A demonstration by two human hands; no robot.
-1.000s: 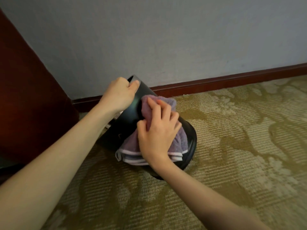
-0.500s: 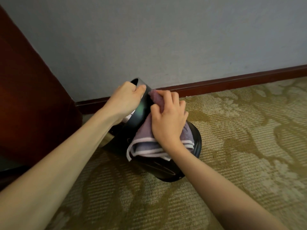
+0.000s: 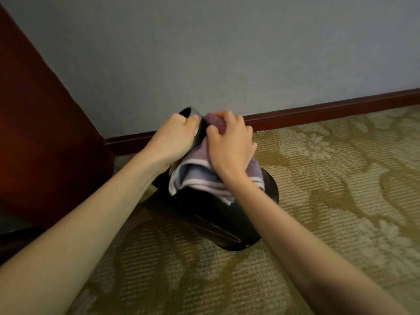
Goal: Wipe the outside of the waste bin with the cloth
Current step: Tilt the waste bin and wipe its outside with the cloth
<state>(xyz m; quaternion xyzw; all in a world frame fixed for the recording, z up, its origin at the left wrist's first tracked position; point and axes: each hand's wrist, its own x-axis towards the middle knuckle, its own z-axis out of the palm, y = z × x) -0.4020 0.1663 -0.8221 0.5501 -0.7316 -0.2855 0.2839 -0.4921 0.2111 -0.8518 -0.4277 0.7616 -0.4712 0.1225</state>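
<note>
Two hands work one black round plastic waste bin (image 3: 211,214) on a patterned olive-green carpet floor (image 3: 329,178).

A pale grey wall (image 3: 227,53) meets a dark red wooden skirting board (image 3: 318,111); a dark reddish wooden panel (image 3: 34,133) stands at left, cut off by the edge. The left hand (image 3: 173,136) is clenched around the bin's rim. The right hand (image 3: 230,145) grips and presses one folded purple cloth with white stripes (image 3: 197,176) against the bin's side. The bin's opening is mostly hidden.

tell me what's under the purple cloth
The black waste bin, tilted on the carpet; the cloth drapes over its side, pressed by the right hand. The bin surface beneath the cloth is covered.
</note>
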